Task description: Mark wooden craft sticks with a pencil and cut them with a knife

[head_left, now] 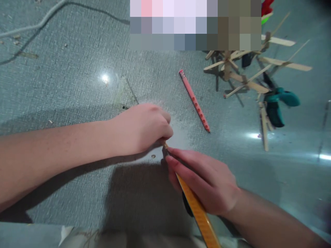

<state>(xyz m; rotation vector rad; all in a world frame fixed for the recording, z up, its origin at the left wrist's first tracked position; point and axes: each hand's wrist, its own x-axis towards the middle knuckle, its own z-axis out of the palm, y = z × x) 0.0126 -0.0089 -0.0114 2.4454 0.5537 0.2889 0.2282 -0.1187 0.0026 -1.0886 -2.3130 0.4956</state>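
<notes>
My left hand is closed, knuckles up, low over the table. A thin tan stick end shows between it and the fingertips of my right hand; most of it is hidden. My right hand is wrapped round a long orange-yellow tool, which widens toward the bottom edge and has a black part beside it. The tool's working end lies hidden under my fingers, so its exact kind is unclear. Pale dust covers the table around my left hand.
A pink pencil lies beyond my hands. A clear set square is partly behind my left hand. Wooden stick pieces joined together and teal-handled pliers lie at right. A white cable crosses the upper left.
</notes>
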